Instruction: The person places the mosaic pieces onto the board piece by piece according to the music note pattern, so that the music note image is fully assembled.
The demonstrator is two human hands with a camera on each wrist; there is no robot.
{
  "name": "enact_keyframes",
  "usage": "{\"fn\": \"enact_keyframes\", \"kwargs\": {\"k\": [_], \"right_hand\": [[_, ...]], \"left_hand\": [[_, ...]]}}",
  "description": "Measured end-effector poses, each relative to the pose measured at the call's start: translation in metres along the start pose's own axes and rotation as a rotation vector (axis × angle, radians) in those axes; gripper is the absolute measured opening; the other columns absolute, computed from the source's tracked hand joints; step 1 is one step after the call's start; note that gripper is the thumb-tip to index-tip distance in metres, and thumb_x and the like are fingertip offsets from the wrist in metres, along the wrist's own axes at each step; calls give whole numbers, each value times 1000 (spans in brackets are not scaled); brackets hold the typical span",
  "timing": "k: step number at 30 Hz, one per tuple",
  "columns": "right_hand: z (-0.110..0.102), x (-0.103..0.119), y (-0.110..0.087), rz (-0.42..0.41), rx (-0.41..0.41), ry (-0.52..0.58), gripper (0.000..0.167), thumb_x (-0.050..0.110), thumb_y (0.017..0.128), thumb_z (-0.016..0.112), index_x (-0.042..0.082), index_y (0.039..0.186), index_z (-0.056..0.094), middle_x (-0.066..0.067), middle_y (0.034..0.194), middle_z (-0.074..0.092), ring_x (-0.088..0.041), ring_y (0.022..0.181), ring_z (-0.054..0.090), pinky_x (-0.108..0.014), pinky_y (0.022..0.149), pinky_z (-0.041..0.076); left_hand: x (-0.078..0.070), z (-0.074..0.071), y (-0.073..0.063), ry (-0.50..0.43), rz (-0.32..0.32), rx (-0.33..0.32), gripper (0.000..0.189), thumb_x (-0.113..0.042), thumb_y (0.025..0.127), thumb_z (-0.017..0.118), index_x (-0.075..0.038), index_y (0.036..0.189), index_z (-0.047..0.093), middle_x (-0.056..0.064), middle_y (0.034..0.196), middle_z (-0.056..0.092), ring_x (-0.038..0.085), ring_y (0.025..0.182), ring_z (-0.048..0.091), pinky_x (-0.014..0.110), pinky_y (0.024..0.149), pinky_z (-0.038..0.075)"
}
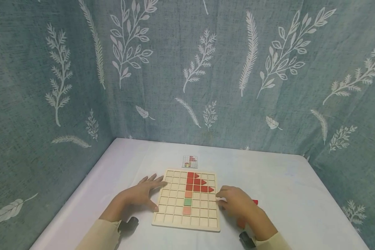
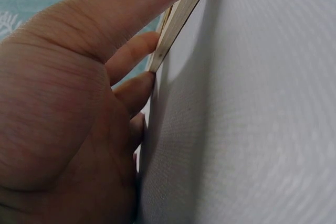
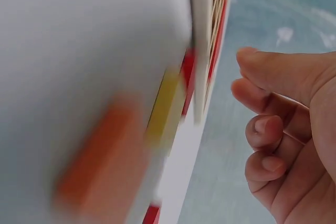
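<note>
A square wooden grid board point(image 1: 172, 219) lies on the table. Red squares and red pointed pieces point(image 1: 197, 188) fill part of its upper right; below them run a salmon square point(image 1: 188, 194), a green square point(image 1: 188, 202) and another salmon square point(image 1: 186, 210). My left hand point(image 1: 140, 194) rests at the board's left edge with fingers spread, thumb and index finger touching the rim. Beside the right edge hovers my right hand point(image 1: 237, 203), fingers loosely bent. In the right wrist view its thumb and index tips are near each other with no piece visible between them.
A small printed pattern card point(image 1: 190, 162) lies beyond the board. Loose pieces lie right of the board, partly behind my right hand: a red piece point(image 1: 255, 201), an orange block point(image 3: 105, 161) and a yellow block point(image 3: 164, 106), the last two blurred. A patterned curtain point(image 1: 225, 104) surrounds the table.
</note>
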State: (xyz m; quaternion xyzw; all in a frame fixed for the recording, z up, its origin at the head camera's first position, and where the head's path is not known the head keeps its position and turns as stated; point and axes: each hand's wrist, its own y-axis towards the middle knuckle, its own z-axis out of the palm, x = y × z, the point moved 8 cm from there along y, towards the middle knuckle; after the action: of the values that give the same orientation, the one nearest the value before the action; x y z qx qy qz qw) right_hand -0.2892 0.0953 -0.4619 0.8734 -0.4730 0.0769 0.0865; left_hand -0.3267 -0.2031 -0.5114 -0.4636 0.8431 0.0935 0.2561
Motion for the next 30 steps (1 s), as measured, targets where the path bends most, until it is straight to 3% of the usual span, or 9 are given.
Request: {"fn": "enact_keyframes", "kwargs": {"k": [7,16,30], "right_hand": [[-6,-55,-26,218,38,11,20,15,82,78,13,102,75,7,96,66,-20,99,64,-44,90,52],[-16,-94,-49,286,91,27,21,11,82,77,11,102,73,6,93,65,-19,91,63,-45,85,54],[-5,-116,-58,376,187,21,28,17,78,81,10,105,74,1,97,65,-24,95,61,-52,91,50]], "left_hand": [[4,3,1,7,-19,12,109,-62,54,83,-21,148,44,9,159,24,34,147,4,56,116,-2],[7,1,1,3,-34,1,111,-63,52,83,-22,148,44,7,159,24,31,148,2,54,116,-3],[4,1,0,4,-42,1,109,-62,52,83,-23,147,45,7,159,25,33,147,3,55,116,-3]]}}
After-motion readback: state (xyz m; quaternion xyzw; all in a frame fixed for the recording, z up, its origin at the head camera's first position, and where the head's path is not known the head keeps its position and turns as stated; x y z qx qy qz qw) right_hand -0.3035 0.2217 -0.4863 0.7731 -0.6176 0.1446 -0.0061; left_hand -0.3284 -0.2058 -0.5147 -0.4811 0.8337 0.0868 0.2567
